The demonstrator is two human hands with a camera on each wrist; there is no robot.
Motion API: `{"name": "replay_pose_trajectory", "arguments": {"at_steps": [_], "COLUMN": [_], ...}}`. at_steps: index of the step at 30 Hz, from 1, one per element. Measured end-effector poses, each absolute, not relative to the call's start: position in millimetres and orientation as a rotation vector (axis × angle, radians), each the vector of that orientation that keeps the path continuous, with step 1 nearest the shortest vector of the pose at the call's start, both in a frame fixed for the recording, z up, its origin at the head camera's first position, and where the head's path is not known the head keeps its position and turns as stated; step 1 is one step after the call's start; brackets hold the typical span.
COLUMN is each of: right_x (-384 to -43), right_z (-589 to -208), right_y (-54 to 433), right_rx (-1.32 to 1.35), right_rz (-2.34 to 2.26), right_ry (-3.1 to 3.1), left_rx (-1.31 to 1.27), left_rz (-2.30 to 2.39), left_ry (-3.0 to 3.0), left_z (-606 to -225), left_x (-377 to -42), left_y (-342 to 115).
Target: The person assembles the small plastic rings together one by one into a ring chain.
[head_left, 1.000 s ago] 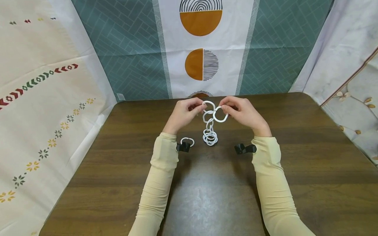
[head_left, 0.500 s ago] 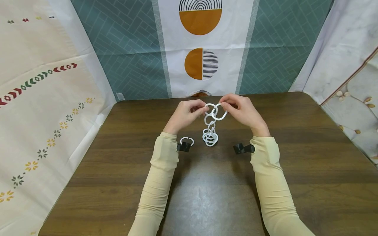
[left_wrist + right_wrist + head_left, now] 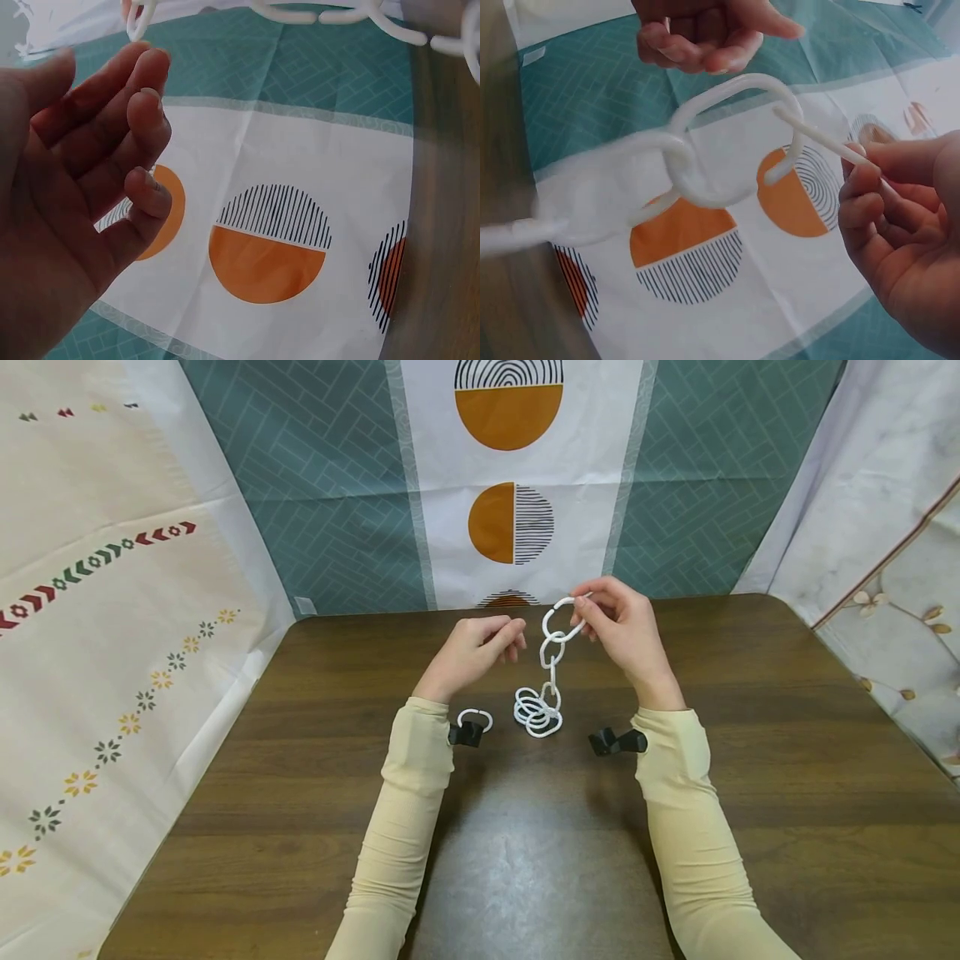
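Note:
A chain of white plastic links (image 3: 552, 674) hangs from my right hand (image 3: 618, 631), whose thumb and fingers pinch its top link (image 3: 825, 139). In the right wrist view that link is edge-on and passes through a second link (image 3: 739, 82), which has a small gap in its side. The chain's lower end lies bunched in a pile (image 3: 537, 724) on the table. My left hand (image 3: 480, 652) is raised left of the chain, fingers loosely bent and apart from it. Its palm (image 3: 56, 172) holds nothing in the left wrist view.
A single loose link (image 3: 491, 721) lies on the wooden table (image 3: 300, 777), left of the pile and partly behind the black left wrist camera (image 3: 468, 734). Another black wrist camera (image 3: 615, 742) sits on the right sleeve. Patterned cloth (image 3: 330, 485) hangs behind the table.
My left hand has let go of the link it held. My right hand has risen slightly and moved right, drawing the chain's top up and to the right.

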State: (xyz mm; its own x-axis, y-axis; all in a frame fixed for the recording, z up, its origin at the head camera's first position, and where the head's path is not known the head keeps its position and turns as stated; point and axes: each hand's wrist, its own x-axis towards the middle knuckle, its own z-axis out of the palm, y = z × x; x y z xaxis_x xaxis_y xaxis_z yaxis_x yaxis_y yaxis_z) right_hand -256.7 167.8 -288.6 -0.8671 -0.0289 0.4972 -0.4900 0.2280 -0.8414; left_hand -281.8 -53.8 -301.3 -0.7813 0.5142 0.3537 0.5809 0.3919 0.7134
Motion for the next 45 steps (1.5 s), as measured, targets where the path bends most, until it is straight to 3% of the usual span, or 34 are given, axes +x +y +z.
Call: {"name": "replay_pose_trajectory", "arguments": {"at_steps": [14, 19, 34, 41, 45], "right_x": [-269, -273, -278, -277, -272], "right_z": [-303, -309, -320, -317, -313], "right_y": [167, 166, 160, 162, 161], "right_rx": [0.563, 0.6, 0.668, 0.648, 0.779], "right_rz": [1.883, 1.745, 1.656, 1.385, 1.27], "right_ry": [-2.127, -2.256, -2.44, -2.534, -2.575], "left_rx": [-0.822, -0.722, -0.836, -0.771, -0.747], "left_rz": [-1.43, -1.405, -1.331, -1.349, -1.352], "left_ry": [-2.557, -2.696, -2.707, -2.638, -2.614], "left_z": [-301, -302, -310, -308, -306], "left_x": [-285, -288, -293, -294, -296], "left_y": [-54, -55, -59, -66, -71]}}
